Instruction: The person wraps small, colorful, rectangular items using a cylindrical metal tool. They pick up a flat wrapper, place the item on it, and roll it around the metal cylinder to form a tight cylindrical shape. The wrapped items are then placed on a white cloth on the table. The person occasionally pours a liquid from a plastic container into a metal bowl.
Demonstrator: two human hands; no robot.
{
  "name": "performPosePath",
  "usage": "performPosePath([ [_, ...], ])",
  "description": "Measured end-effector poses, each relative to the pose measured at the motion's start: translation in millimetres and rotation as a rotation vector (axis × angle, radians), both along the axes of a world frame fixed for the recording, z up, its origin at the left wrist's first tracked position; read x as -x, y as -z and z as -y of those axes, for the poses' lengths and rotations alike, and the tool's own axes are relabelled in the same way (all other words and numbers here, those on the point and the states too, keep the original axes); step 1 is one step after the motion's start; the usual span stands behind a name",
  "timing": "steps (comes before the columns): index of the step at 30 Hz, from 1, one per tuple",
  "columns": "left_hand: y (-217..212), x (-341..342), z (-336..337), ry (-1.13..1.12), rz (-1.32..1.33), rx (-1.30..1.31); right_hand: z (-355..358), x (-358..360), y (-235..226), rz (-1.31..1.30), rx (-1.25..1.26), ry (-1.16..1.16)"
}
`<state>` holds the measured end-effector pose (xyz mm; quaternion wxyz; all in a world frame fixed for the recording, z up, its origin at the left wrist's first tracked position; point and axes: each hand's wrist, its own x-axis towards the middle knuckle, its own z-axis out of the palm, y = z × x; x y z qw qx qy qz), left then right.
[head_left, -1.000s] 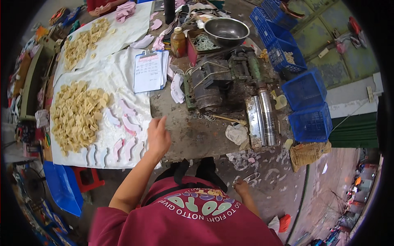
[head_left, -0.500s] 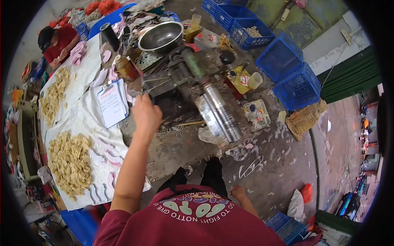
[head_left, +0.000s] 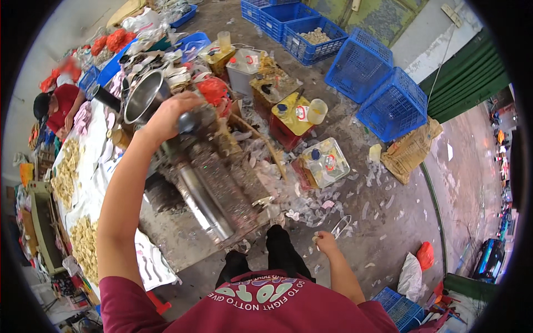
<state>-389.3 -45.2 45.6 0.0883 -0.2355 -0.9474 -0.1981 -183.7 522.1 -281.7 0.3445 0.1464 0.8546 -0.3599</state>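
My left hand (head_left: 169, 116) is reached out over the machine, its fingers closed round a dark round knob (head_left: 190, 122). The machine's shiny metal cylinder (head_left: 205, 205) slants toward me below that hand, beside a worn flat bed. My right hand (head_left: 326, 242) hangs low at my right side, above the floor. Its fingers are pinched at a small pale yellowish piece (head_left: 316, 238), too small to name. Close to my left forearm stands a steel bowl (head_left: 145, 99), tilted on the cluttered bench.
Pale cut pieces (head_left: 86, 244) lie heaped on a white cloth at left. Containers of yellowish liquid, among them a clear one (head_left: 325, 161), stand beyond the machine. Blue crates (head_left: 394, 105) line the far right. Scraps litter the floor. A person in red (head_left: 64, 105) sits far left.
My left hand has gone from beside the clipboard to the dark knob farther forward. My view has turned, and the machine's upper part now sits differently. The right hand has come farther into view.
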Motion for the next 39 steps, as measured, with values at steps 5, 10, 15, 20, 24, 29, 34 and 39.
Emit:
performPosePath([
  [5,-11.4,30.9,-36.2,-0.099,0.386,0.116,-47.5,14.6,2.1,-0.067,-0.14,-0.144],
  [10,10.8,42.0,-26.4,0.004,0.318,0.209,-66.7,30.8,-3.7,-0.013,-0.301,-0.383],
  [15,16.3,44.6,-10.8,0.022,0.336,0.194,-37.3,53.0,-30.0,0.03,-0.11,-0.159],
  [20,12.1,40.7,-21.6,-0.078,0.41,0.17,-35.8,36.1,-10.1,-0.032,-0.042,-0.118],
  [24,21.0,41.3,-12.5,0.007,0.322,0.187,-49.9,9.4,-1.4,0.071,-0.106,-0.113],
  [29,5.1,35.7,-25.9,0.014,0.306,0.109,-78.1,-33.6,4.6,0.121,-0.205,-0.081],
  [34,7.6,39.4,-19.8,0.051,0.256,0.071,-81.0,-56.7,-0.7,0.113,-0.244,-0.066],
  [39,7.5,38.9,-18.0,-0.07,0.379,-0.021,-75.7,-68.0,11.5,0.007,-0.236,-0.052],
])
